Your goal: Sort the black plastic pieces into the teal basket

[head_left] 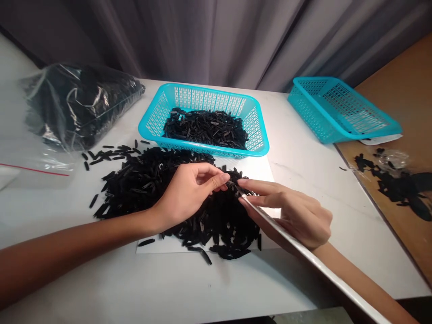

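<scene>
**Two hands, one little black piece**

We see our left hand and our right hand meet over the big pile of black pieces on the bench. Both hands pinch one little black piece with their fingertips. The left hand has one end and the right hand has the other. The piece is right over the pile, in front of the blue basket that has more pieces in it.

We think a soft, firm pinch close to each end works best, so the piece does not slip or twist.

The piece is long and thin. Its long side runs across from left to right and dips a bit toward the right hand. It is too small for us to tell one end from the other.

A long shiny strip runs under the right hand. We cannot tell if the hand grips it. A second blue basket and a plastic bag sit farther off.
</scene>
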